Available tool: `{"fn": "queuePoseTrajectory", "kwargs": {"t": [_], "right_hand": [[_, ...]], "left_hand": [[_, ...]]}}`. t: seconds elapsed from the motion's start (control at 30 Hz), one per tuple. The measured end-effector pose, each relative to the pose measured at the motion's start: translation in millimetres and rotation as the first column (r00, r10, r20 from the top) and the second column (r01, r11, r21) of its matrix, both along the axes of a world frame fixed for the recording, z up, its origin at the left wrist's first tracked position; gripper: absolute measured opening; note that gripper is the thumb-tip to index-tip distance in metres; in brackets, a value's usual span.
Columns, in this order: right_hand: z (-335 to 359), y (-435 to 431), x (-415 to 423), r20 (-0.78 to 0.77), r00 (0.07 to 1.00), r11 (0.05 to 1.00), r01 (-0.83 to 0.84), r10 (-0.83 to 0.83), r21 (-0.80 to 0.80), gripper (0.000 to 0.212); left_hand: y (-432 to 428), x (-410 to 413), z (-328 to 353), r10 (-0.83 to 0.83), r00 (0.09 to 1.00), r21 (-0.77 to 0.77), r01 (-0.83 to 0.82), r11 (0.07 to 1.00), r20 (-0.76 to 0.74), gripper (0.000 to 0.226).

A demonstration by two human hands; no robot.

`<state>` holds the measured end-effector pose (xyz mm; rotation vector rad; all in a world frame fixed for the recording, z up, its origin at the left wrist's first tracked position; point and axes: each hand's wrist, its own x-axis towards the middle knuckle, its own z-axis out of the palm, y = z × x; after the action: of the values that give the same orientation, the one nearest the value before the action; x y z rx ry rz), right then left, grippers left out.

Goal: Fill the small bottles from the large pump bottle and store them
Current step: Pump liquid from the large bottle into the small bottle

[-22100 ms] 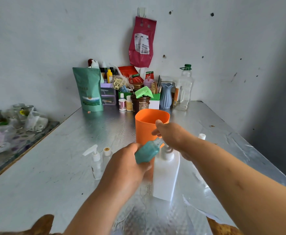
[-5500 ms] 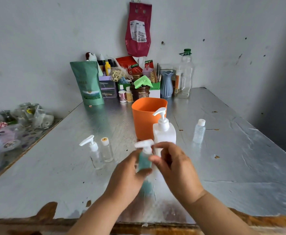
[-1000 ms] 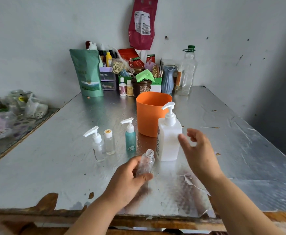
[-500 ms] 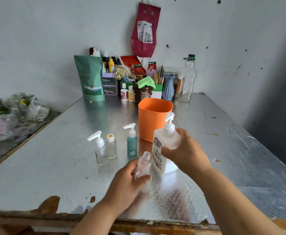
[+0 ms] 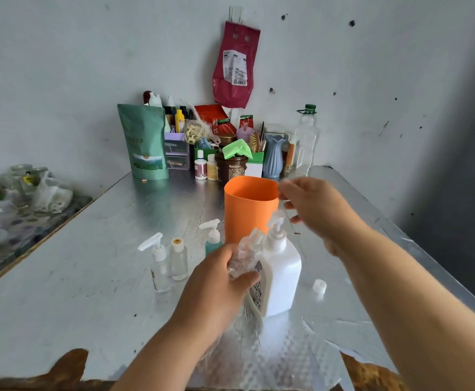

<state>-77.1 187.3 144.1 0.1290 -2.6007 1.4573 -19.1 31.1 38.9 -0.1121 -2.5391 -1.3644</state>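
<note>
1 view only, worn on the head. Looks forward and down along a foil-covered table (image 5: 89, 292), facing the grey wall (image 5: 61, 66) behind it. Wide-angle, bowing the table's edges outward. Sits very near both forearms, entering from the bottom edge. Catches the left hand (image 5: 216, 286) low at centre, gripping a small clear bottle (image 5: 246, 255), and the right hand (image 5: 315, 210) higher and further right, blurred. Shows the large pump bottle (image 5: 281, 272) and orange cup (image 5: 247, 210) mid-frame. Reaches back to a green pouch (image 5: 143, 142) among clutter at the wall, a red bag (image 5: 235, 63) hanging above. Clips a second table (image 5: 33, 218) at far left.
</note>
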Motion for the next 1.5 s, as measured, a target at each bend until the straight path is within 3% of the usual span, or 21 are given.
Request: {"fn": "queuePoseTrajectory", "kwargs": {"t": [0.13, 0.33, 0.67, 0.77, 0.9, 1.07, 1.27, 1.5], "right_hand": [[0.5, -25.6, -22.8, 0.053, 0.994, 0.962, -0.11, 0.1, 0.248, 0.05], [-7.6, -26.3, -30.7, 0.275, 0.946, 0.954, -0.229, 0.171, 0.193, 0.039], [-18.3, -26.6, -38.0, 0.196, 0.967, 0.912, -0.223, 0.163, 0.343, 0.045], [-25.9, -26.5, -39.1, 0.174, 0.976, 0.917, -0.184, 0.129, 0.353, 0.05], [-34.8, -27.4, -38.9, 0.156, 0.983, 0.927, -0.147, 0.098, 0.346, 0.038], [-23.3, -28.8, -32.3, 0.204, 0.974, 0.911, -0.175, 0.103, 0.374, 0.038], [-15.4, -25.8, -28.2, 0.239, 0.962, 0.956, -0.188, 0.132, 0.227, 0.036], [-18.1, -26.6, -29.9, 0.262, 0.949, 0.943, -0.237, 0.173, 0.235, 0.047]], "left_hand": [[5.4, 0.4, 7.3, 0.007, 1.0, 0.006, -0.007, 1.0, 0.007, 0.019], [7.4, -3.7, 14.7, -0.001, 1.0, -0.027, 0.002, 1.0, 0.028, 0.022], [12.5, -9.9, 10.9, 0.006, 0.999, -0.003, -0.006, 1.0, 0.04, 0.024], [12.3, -10.0, 10.1, 0.022, 0.998, -0.024, -0.021, 0.999, 0.052, 0.023], [13.2, -5.4, 11.6, 0.037, 0.997, -0.055, -0.034, 0.998, 0.063, 0.018], [11.7, -1.1, 17.5, 0.047, 0.997, -0.072, -0.043, 0.996, 0.053, 0.02], [9.2, -1.5, 23.0, 0.049, 0.998, -0.077, -0.046, 0.996, 0.041, 0.02], [8.3, -4.2, 21.5, 0.047, 0.998, -0.052, -0.045, 0.998, 0.05, 0.019]]}}
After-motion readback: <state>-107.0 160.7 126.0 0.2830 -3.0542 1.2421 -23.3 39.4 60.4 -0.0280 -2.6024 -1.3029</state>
